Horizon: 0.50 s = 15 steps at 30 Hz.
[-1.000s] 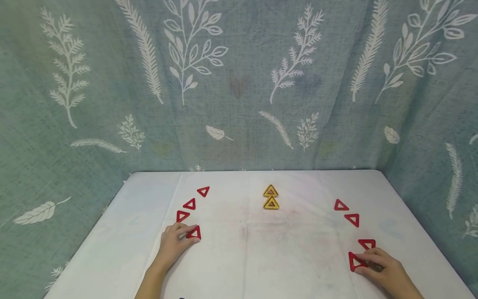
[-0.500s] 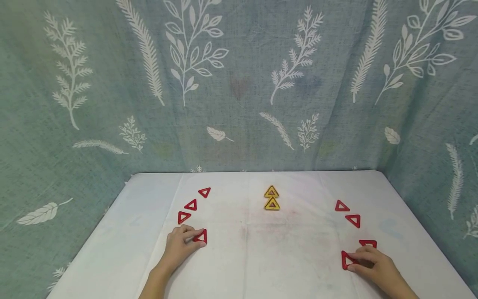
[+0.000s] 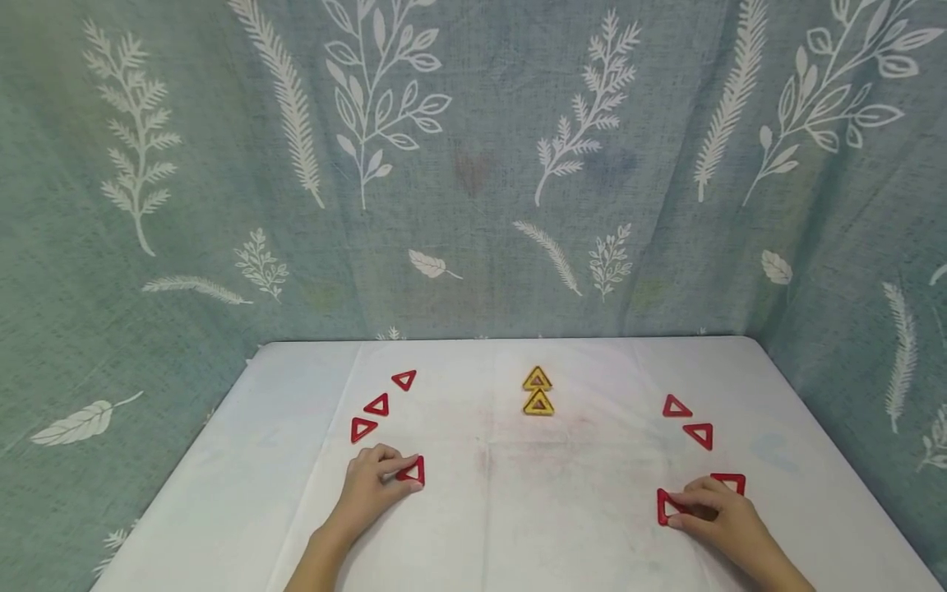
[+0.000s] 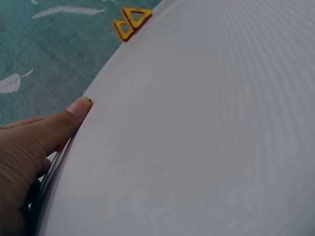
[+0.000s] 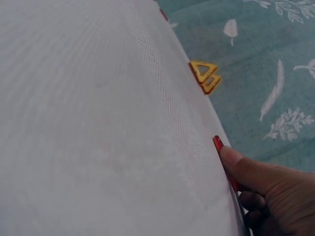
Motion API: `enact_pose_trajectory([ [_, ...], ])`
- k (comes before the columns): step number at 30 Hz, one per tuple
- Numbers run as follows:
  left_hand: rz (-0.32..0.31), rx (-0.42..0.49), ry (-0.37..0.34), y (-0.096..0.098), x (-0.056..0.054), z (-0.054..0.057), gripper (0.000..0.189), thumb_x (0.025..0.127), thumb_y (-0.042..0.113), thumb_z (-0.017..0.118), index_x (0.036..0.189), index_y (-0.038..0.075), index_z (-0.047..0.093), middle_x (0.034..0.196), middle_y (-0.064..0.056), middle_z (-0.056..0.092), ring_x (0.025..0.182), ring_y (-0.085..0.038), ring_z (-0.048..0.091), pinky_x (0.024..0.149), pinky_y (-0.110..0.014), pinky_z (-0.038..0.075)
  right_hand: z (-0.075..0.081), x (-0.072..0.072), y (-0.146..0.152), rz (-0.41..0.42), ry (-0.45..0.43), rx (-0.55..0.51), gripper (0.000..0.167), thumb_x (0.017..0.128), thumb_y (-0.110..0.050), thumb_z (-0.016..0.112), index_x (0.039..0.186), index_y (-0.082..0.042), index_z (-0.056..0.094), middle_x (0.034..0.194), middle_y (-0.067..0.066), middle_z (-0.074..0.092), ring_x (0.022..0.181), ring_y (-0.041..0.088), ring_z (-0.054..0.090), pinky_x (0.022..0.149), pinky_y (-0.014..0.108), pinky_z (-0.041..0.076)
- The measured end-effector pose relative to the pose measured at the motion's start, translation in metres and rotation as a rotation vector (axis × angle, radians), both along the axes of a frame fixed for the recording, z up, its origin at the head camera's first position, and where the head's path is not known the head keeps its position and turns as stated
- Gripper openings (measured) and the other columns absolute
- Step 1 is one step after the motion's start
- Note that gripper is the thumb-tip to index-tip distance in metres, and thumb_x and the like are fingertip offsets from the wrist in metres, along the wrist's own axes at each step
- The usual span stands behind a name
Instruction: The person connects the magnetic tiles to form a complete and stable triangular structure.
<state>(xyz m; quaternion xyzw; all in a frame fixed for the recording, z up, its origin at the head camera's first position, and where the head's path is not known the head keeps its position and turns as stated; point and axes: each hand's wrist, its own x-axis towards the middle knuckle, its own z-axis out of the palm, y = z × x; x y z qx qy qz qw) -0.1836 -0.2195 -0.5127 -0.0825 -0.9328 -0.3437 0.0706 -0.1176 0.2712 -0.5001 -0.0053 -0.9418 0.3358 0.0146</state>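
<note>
In the head view my left hand (image 3: 372,488) pinches a red triangular frame (image 3: 420,471) between thumb and fingers, low over the table at left of centre. My right hand (image 3: 721,518) pinches another red triangular frame (image 3: 662,507) at the right, its hollow middle partly covered by the fingers. Just behind the right fingers lies a loose red triangle (image 3: 738,483), partly hidden by them. In the right wrist view the held red triangle (image 5: 218,142) shows edge-on beside the thumb. The left wrist view shows the left thumb (image 4: 78,105) over its triangle, which is mostly hidden.
Two yellow triangles (image 3: 538,403) stand out at the back middle of the white table (image 3: 562,526), one behind the other. Several red triangles (image 3: 363,429) lie in a slanting row at the left. More red triangles (image 3: 699,436) lie at the right. A leaf-patterned curtain (image 3: 473,247) hangs behind.
Both hands have moved inward with their red triangles, the left hand rightward and the right hand leftward. The loose triangles and the yellow pair stay in place.
</note>
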Motion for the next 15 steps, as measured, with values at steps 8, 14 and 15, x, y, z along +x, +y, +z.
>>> enact_pose_trajectory([
  [8, -0.051, -0.028, 0.122, 0.019, 0.003, -0.006, 0.039, 0.066, 0.033, 0.083, 0.102, 0.018, 0.076, 0.087, 0.015, 0.052, 0.084, -0.007, 0.042, 0.080, -0.036, 0.032, -0.002, -0.006, -0.010, 0.013, 0.046, -0.001, 0.035, 0.068, -0.028, 0.083, 0.099, -0.013, 0.076, 0.086, -0.008, 0.058, 0.076, 0.003, 0.047, 0.069, 0.018, 0.047],
  [14, -0.090, -0.038, 0.152, 0.032, 0.004, -0.006, 0.040, 0.066, 0.038, 0.082, 0.101, 0.020, 0.076, 0.088, 0.017, 0.053, 0.084, -0.005, 0.043, 0.081, -0.035, 0.033, -0.002, -0.009, -0.015, 0.004, 0.022, -0.030, 0.034, 0.070, -0.024, 0.082, 0.101, -0.012, 0.075, 0.085, -0.006, 0.057, 0.077, 0.005, 0.048, 0.069, 0.016, 0.047],
  [15, -0.101, -0.038, 0.153, 0.034, 0.005, -0.006, 0.039, 0.066, 0.038, 0.082, 0.101, 0.021, 0.076, 0.088, 0.017, 0.053, 0.084, -0.005, 0.043, 0.081, -0.035, 0.033, -0.002, -0.009, -0.015, 0.002, 0.022, -0.028, 0.033, 0.070, -0.024, 0.082, 0.101, -0.013, 0.075, 0.085, -0.007, 0.058, 0.077, 0.005, 0.048, 0.069, 0.016, 0.047],
])
